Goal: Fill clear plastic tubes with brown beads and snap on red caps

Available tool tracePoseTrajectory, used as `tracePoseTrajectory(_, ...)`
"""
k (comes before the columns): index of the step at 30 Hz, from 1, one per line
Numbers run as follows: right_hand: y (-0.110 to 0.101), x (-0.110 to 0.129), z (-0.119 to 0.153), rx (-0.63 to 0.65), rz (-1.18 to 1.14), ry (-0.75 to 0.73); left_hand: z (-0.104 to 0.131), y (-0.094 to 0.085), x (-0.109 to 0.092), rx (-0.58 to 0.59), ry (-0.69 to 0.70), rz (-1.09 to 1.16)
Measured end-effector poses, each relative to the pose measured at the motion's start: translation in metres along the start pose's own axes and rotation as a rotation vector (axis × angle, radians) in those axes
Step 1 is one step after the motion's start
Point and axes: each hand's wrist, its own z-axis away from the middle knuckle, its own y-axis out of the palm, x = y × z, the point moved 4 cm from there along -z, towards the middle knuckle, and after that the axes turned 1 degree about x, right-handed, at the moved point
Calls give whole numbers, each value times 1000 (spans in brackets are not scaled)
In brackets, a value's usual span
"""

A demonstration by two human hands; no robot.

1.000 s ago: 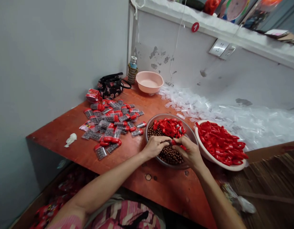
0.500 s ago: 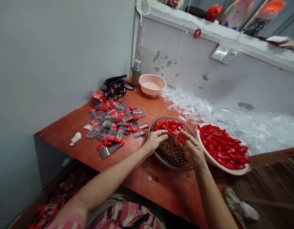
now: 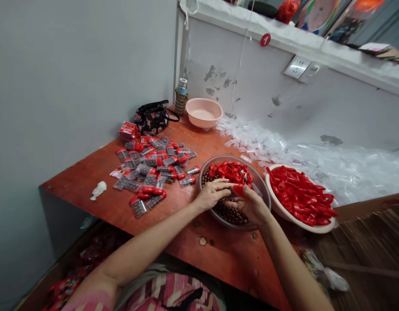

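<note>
Over a grey bowl of brown balls and red plastic pieces, my two hands meet. My left hand grips a small clear container, its body partly covered by the fingers. The container's red end points toward my right hand, whose thumb presses on it while the other fingers reach beneath. To the right stands a white basin heaped with red caps. On the left lies a pile of filled, red-capped containers.
Clear plastic sleeves are heaped along the wall. A pink basin, a bottle and a floral bag stand at the back. A crumpled tissue lies near the left edge, cardboard at the right.
My right hand has turned and moved lower and slightly left, its thumb now on the container's red end. The red piece formerly between its fingers is no longer seen apart. The view has shifted slightly.
</note>
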Motion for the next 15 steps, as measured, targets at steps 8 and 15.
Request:
tracePoseTrajectory(8,3,-12,-15,-176,-113,-79,1,-4,-2,-34,20,-46)
tracePoseTrajectory(15,11,-5,-15,-135,11,-66,0,-1,-4,-112,-30,-30)
